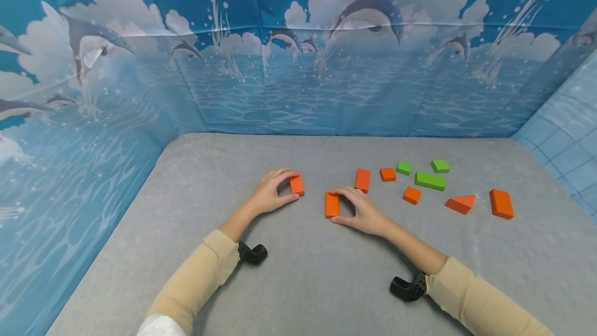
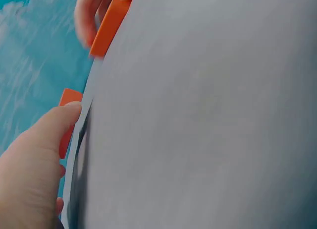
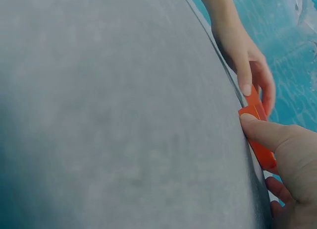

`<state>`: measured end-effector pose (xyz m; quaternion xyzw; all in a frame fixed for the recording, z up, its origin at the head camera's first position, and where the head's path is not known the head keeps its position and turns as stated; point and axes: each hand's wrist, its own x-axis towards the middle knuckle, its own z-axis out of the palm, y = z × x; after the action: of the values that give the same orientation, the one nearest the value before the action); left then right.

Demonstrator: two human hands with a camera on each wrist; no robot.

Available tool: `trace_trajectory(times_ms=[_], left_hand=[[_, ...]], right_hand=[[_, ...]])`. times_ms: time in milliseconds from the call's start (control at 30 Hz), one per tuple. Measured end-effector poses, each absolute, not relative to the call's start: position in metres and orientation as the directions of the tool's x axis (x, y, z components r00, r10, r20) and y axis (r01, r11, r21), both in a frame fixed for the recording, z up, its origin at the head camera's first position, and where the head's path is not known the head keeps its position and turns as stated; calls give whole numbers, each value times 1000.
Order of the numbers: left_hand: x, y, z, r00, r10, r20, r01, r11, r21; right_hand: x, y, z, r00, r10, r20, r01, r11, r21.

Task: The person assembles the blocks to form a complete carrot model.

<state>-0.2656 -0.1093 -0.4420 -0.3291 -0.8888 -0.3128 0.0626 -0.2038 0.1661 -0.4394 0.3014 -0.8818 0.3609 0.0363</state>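
My left hand (image 1: 270, 192) pinches an orange-red rectangular block (image 1: 297, 184) between thumb and fingers, left of the table's middle. In the left wrist view the thumb lies across that block (image 2: 68, 130). A little nearer and to the right, my right hand (image 1: 361, 211) grips an orange rectangular block (image 1: 332, 205) by its far and near ends. The right wrist view shows the thumb on one end of this block (image 3: 262, 152). A gap of table separates the two blocks. Another orange-red block (image 1: 363, 179) lies just beyond my right hand.
Farther right on the grey table (image 1: 298, 284) lie small orange blocks (image 1: 387, 174), several green blocks (image 1: 431, 180), an orange-red triangular block (image 1: 461, 204) and a larger orange block (image 1: 501, 204). A dolphin-print curtain (image 1: 298, 92) hangs along the back and left edges.
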Motion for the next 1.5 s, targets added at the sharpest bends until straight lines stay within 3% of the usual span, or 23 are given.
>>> trace_trajectory(times_ms=[300,533,1133,1367,1500], left_hand=[[-244,-84,-440,-702,666,252,674,508,537],[-237,-78,-443,-669,689,277,710,484,511],[-236,-75,-448,-679,682,272,701,493,515],[-236,-74,-449,-677,684,270,705,500,503],[-236,-74,-448,-679,685,264,704,505,500]], right_hand=[[-205,163,-439,-827,-504,250,-539,581,-610],[-206,163,-439,-825,-507,250,-539,571,-620],[-212,170,-431,-810,-534,242,-541,522,-659],[-238,199,-416,-849,-387,360,-525,547,-652],[-249,217,-418,-879,-359,314,-476,614,-629]])
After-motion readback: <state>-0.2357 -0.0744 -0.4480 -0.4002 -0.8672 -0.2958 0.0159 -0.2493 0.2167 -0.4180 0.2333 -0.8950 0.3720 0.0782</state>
